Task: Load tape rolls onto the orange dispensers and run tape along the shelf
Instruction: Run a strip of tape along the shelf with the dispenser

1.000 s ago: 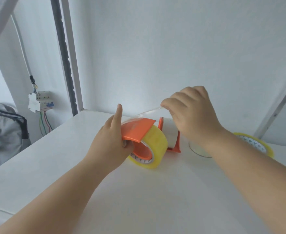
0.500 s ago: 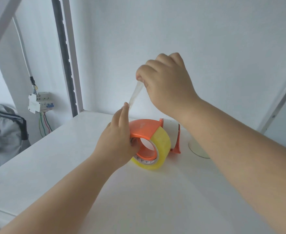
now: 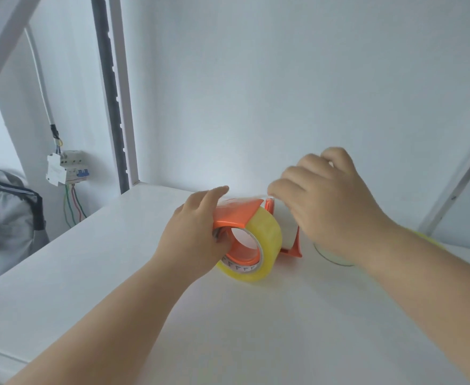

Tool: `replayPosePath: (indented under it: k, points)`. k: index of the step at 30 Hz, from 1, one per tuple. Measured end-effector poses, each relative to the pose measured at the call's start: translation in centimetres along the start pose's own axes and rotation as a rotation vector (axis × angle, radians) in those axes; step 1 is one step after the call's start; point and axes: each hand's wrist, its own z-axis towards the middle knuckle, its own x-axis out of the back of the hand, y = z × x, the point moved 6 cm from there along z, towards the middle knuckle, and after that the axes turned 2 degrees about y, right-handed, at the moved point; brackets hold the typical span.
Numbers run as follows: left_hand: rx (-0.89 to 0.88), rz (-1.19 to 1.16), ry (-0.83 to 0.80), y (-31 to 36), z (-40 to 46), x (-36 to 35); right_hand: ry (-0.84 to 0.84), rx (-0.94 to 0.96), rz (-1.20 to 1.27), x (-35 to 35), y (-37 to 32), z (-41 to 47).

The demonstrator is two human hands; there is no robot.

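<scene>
A yellow tape roll (image 3: 264, 245) sits in an orange dispenser (image 3: 238, 215) on the white shelf (image 3: 117, 273). My left hand (image 3: 195, 234) grips the dispenser from the left, thumb in the roll's core. My right hand (image 3: 328, 201) hovers just right of it, fingers curled and pinching the clear tape end (image 3: 265, 196) low over the dispenser's top. A second orange dispenser (image 3: 293, 247) stands behind the roll, mostly hidden. A clear tape roll (image 3: 331, 259) lies flat behind my right wrist.
The white back wall rises close behind the dispensers. A shelf upright (image 3: 120, 107) stands at the back left, a slanted brace (image 3: 461, 184) at the right. A breaker box (image 3: 67, 168) with wires and a grey bag (image 3: 3, 223) lie beyond the shelf's left edge.
My right hand lifted the tape end high above the dispenser, then came down to the right, laying the strip low over the dispenser's top. My left hand kept its grip.
</scene>
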Motion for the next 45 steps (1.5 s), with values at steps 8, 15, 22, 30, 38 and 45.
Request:
replayPosePath:
  k: [8, 15, 22, 30, 38, 45]
  points:
    - [0.029, -0.004, 0.017, -1.5, 0.4, -0.3, -0.120, -0.080, 0.301, -2.2, -2.0, -3.4]
    - [0.022, -0.029, 0.030, -1.7, 0.2, -0.3, -0.180, -0.683, 0.923, -5.6, 2.4, -5.6]
    - [-0.001, -0.024, 0.027, -2.1, 0.4, -0.6, -0.535, -0.686, 0.746, -10.8, 2.5, -6.3]
    - [0.001, -0.025, 0.028, -2.2, 0.3, -0.6, -0.533, -0.573, 0.739, -10.5, 1.2, -5.7]
    - [0.004, -0.020, 0.037, -2.0, 0.4, -0.7, -0.653, -0.527, 0.634, -11.8, 1.7, -5.7]
    - [0.016, -0.023, 0.041, -1.8, 0.4, -0.9, -0.843, -0.554, 0.512, -12.3, 4.0, -6.6]
